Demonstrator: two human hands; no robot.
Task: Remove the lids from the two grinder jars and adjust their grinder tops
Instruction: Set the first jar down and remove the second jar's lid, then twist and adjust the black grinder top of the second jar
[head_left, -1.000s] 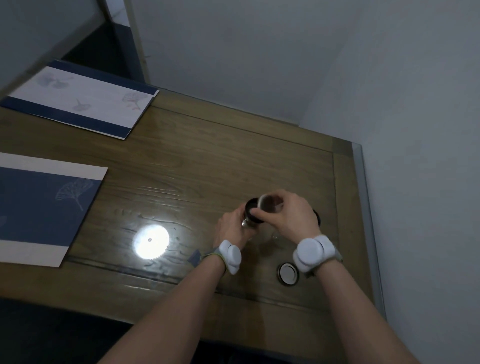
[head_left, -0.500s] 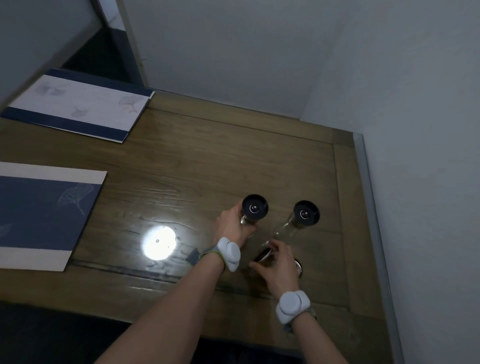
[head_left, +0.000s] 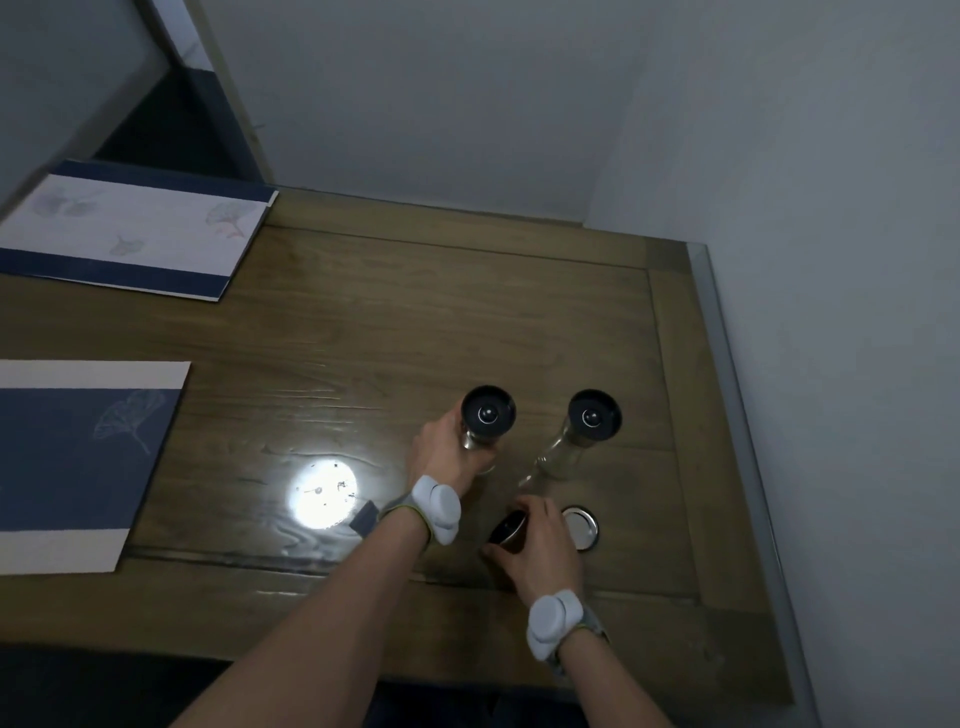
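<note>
Two glass grinder jars stand upright on the wooden table (head_left: 415, 322), both with their black grinder tops uncovered. My left hand (head_left: 444, 452) grips the glass body of the left jar (head_left: 487, 415). The right jar (head_left: 592, 418) stands free beside it. My right hand (head_left: 540, 545) holds a dark round lid (head_left: 508, 526) tilted just above the table, near the front edge. A second lid (head_left: 581, 526), silver-rimmed, lies flat on the table right next to that hand.
Two blue and white placemats lie at the left, one at the back (head_left: 140, 239) and one nearer (head_left: 78, 457). A bright light reflection (head_left: 322, 491) shines on the table left of my left wrist. A wall runs close along the table's right edge.
My right hand lifted the lid off the left jar and carried it down toward the table's front, beside the other lid. My left hand stayed on the left jar.
</note>
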